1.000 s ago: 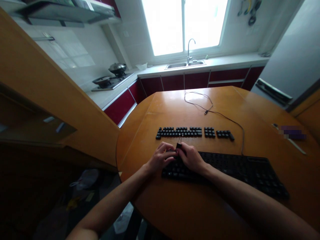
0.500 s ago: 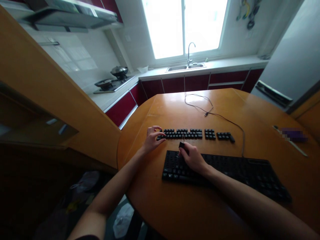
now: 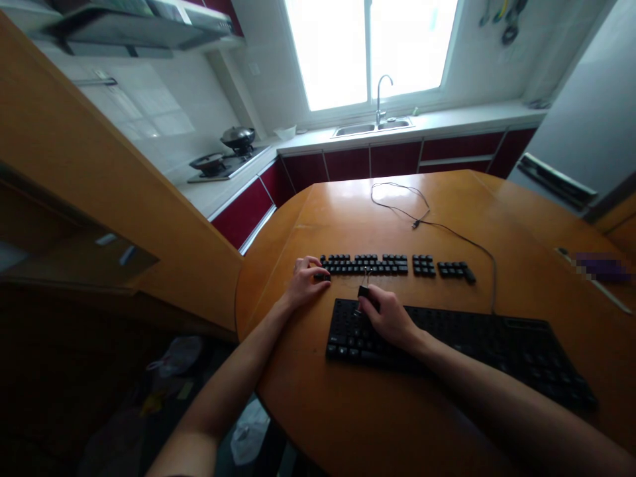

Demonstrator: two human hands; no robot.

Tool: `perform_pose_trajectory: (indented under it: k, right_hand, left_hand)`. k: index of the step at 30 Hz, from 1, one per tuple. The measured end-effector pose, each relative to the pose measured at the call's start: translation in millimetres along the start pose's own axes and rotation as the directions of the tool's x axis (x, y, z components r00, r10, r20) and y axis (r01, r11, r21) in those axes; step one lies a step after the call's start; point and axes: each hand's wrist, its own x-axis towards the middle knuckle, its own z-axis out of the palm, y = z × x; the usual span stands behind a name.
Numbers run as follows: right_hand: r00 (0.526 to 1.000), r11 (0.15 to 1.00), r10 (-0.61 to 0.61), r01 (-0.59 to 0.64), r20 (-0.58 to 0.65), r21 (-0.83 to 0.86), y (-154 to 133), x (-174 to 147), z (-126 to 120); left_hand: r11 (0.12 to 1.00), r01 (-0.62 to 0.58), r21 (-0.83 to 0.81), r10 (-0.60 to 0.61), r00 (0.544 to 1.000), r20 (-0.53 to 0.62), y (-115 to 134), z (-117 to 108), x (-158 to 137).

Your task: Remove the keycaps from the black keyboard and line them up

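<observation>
Half bare, seemingly, with keycaps [image 3: 395, 269] lined up at the keyboard's [image 3: 477, 331] eleven o'clock, others left on; pinching an end keycap [image 3: 322, 276] with left hand [image 3: 305, 281], gripping wire puller [image 3: 364, 291] with right hand [image 3: 392, 318].

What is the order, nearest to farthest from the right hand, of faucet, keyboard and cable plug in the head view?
1. Keyboard: left part under the right hand.
2. Cable plug: ahead, on the table.
3. Faucet: back, by the window.
</observation>
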Motion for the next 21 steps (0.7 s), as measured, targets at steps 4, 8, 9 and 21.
perform_pose_trajectory:
  k: [4,8,9,21]
  right_hand:
    - [1.000,1.000,0.003,-0.003,-0.003,0.004,0.3,0.5,-0.4]
    - [1.000,1.000,-0.004,0.004,-0.010,0.002,-0.5,0.7,-0.4]
    - [1.000,1.000,-0.008,0.008,-0.010,0.003,-0.7,0.7,-0.4]
    - [1.000,1.000,-0.008,0.008,-0.015,0.003,-0.2,0.8,-0.1]
  left_hand:
    - [1.000,-0.001,-0.007,0.001,1.000,0.009,-0.1,-0.7,-0.9]
    - [1.000,0.003,-0.012,-0.003,1.000,0.008,1.2,-1.7,-1.5]
    - [1.000,0.005,-0.014,-0.005,1.000,0.007,1.2,-1.8,-1.4]
    - [0.999,0.033,0.001,-0.033,0.997,-0.070,5.1,2.3,-0.2]
